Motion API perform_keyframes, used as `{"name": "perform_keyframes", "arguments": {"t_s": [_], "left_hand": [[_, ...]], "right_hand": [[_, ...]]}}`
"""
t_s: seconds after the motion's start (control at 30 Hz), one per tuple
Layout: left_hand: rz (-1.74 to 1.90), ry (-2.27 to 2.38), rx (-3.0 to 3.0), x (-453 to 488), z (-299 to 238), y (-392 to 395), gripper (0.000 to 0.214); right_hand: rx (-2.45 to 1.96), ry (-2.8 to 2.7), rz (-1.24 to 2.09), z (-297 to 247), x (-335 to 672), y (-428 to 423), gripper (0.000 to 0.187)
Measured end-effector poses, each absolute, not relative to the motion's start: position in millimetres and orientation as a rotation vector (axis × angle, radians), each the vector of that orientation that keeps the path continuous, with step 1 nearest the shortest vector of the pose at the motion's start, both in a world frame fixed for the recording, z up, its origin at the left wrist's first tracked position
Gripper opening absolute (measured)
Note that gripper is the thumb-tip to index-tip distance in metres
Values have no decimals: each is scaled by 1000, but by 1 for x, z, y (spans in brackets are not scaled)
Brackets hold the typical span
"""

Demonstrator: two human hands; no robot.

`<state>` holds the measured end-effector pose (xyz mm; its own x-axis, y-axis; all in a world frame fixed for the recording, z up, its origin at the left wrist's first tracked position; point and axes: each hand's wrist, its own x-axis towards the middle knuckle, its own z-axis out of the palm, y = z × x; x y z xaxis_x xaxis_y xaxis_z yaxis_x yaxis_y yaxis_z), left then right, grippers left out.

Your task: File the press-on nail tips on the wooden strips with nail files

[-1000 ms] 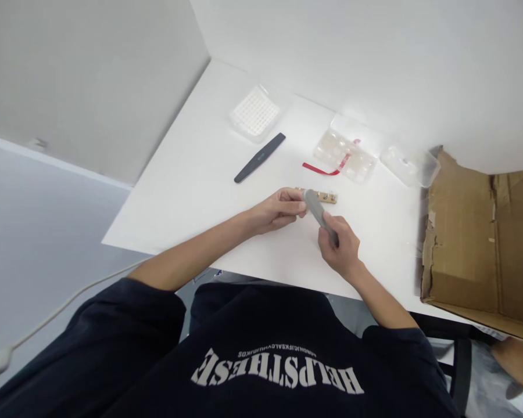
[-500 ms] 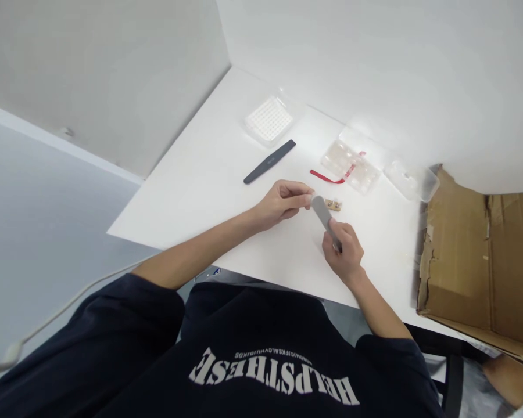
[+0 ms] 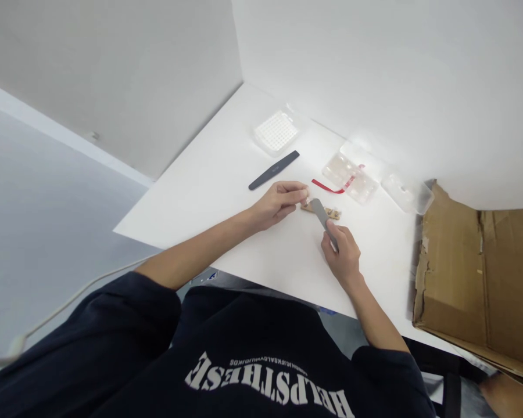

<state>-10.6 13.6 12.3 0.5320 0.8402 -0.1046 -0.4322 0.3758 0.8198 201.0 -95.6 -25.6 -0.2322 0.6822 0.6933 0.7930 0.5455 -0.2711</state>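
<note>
My left hand (image 3: pixel 278 203) pinches something small at its fingertips, too small to name, just above a tan strip (image 3: pixel 331 212) that lies on the white table (image 3: pixel 226 191). My right hand (image 3: pixel 342 251) is closed around a grey nail file (image 3: pixel 321 213) whose far end reaches up to the left fingertips and crosses over the tan strip.
A black nail file (image 3: pixel 273 170) lies to the upper left. Behind it sits a clear box with a white grid (image 3: pixel 276 133). A clear tray with a red strip (image 3: pixel 349 174) and a small clear tub (image 3: pixel 405 193) stand further right. A torn cardboard box (image 3: pixel 475 273) fills the right side.
The view has shifted, so everything sits slightly further right and lower. Both hands keep their grip. The grey file's tip has slid a little along the left fingertips.
</note>
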Motion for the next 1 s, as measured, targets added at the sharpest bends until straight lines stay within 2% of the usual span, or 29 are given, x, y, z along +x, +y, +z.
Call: {"name": "perform_keyframes", "arguments": {"t_s": [0.13, 0.4, 0.7, 0.87, 1.0], "left_hand": [[896, 587, 835, -13, 12, 15, 40], [797, 514, 929, 1, 4, 2, 37], [884, 520, 695, -13, 13, 16, 43], [846, 577, 868, -4, 11, 4, 36], [755, 528, 1006, 7, 5, -7, 38]], "right_hand": [[-1208, -1868, -145, -29, 200, -96, 57], [-1075, -1941, -148, -26, 196, -97, 66], [-1228, -1896, -93, -31, 195, -97, 53], [-1164, -1779, -160, -36, 197, -100, 58], [-1097, -1844, -89, -34, 196, -98, 60]]}}
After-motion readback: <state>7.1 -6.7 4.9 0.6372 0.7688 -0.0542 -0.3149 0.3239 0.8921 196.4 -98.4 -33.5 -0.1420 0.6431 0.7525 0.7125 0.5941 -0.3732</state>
